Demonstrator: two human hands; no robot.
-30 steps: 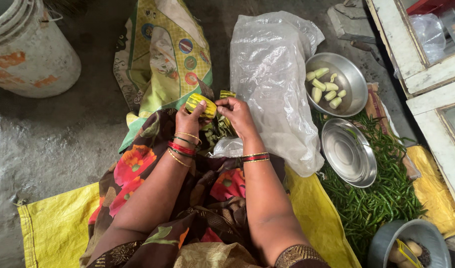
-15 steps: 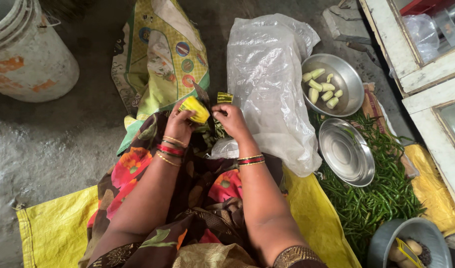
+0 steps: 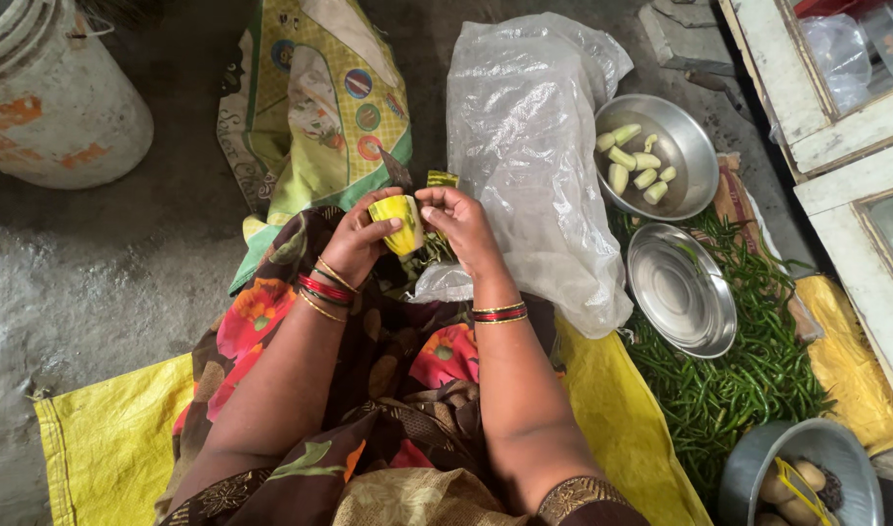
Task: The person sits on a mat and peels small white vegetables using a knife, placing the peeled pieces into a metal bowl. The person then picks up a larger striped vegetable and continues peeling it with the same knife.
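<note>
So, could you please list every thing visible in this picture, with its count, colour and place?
Yellow-green vegetable piece: one, held between both hands, centre.
Clear plastic bag: one, whitish, on the floor ahead.
Steel bowl with pale cut pieces: one, silver, upper right.
Empty steel plate: one, silver, right.
Green chillies: a heap, right.
Grey metal bowl with brownish roots: one, lower right corner.
Printed sack: one, yellow-green, top centre.
Yellow woven mat: one, under the person.
White plastic bucket: one, upper left.
Left hand: grips the piece, bangles on wrist.
Right hand: touches the piece.
</note>
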